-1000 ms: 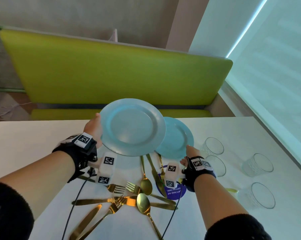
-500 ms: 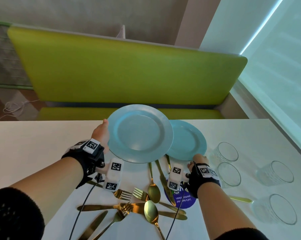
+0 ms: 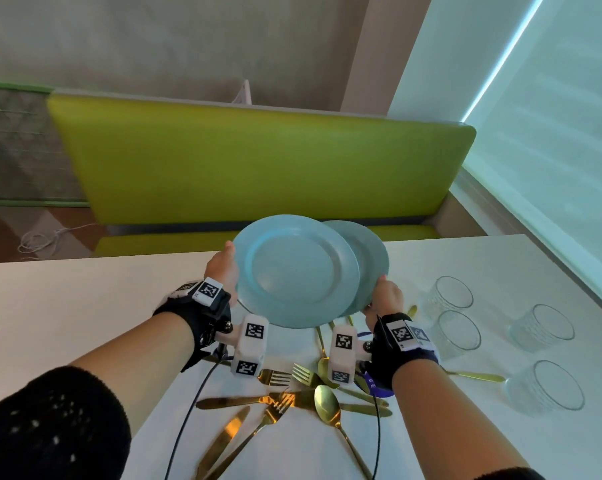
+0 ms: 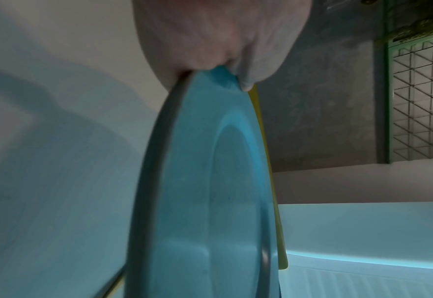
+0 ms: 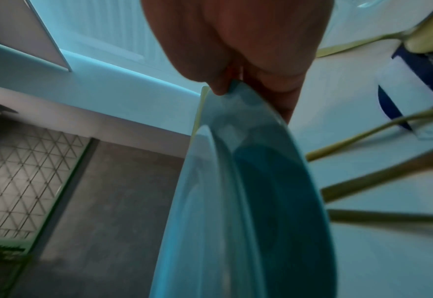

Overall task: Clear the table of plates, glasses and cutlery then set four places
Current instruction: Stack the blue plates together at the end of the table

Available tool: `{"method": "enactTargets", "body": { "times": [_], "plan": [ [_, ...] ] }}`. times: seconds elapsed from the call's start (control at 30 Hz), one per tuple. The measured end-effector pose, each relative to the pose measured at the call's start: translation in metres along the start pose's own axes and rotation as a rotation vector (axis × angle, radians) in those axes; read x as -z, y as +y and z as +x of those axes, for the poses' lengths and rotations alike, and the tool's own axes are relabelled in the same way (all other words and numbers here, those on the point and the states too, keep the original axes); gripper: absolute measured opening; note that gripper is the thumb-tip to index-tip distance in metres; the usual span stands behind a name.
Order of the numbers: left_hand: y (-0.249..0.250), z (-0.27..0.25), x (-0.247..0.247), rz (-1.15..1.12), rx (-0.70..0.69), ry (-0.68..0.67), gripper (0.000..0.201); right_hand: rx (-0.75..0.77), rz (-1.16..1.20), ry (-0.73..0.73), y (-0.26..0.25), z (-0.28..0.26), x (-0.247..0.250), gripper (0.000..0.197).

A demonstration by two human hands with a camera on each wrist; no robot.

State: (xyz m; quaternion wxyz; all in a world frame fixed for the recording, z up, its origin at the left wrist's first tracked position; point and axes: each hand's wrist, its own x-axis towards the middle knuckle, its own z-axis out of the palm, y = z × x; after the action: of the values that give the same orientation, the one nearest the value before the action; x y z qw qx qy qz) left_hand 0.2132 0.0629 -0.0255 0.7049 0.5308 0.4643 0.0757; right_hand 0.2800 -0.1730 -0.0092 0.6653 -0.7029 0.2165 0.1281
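**Two blue plates held up over the cutlery**

The upper blue plate is held above the white table, pinched at its left rim by the left hand, thumb on top as the left wrist view shows. The lower blue plate sits partly under it, to the right, and the right hand grips its near right rim with thumb and fingers. Both plates are off the table and overlap; whether they touch cannot be told.

Nearer the person than the plates lies a loose heap of gold cutlery: forks, spoons and knives crossing one another. To the right of the plates stand four clear glasses, upright, in a loose group. Beyond the plates runs a green bench seat.
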Motion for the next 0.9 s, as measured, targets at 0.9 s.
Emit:
{"method": "enactTargets", "body": {
  "times": [0.9],
  "plan": [
    [-0.047, 0.006, 0.209, 0.640, -0.144, 0.072, 0.052, -0.103, 0.037, 0.028, 0.147, -0.158, -0.169, 0.051]
  ]
}}
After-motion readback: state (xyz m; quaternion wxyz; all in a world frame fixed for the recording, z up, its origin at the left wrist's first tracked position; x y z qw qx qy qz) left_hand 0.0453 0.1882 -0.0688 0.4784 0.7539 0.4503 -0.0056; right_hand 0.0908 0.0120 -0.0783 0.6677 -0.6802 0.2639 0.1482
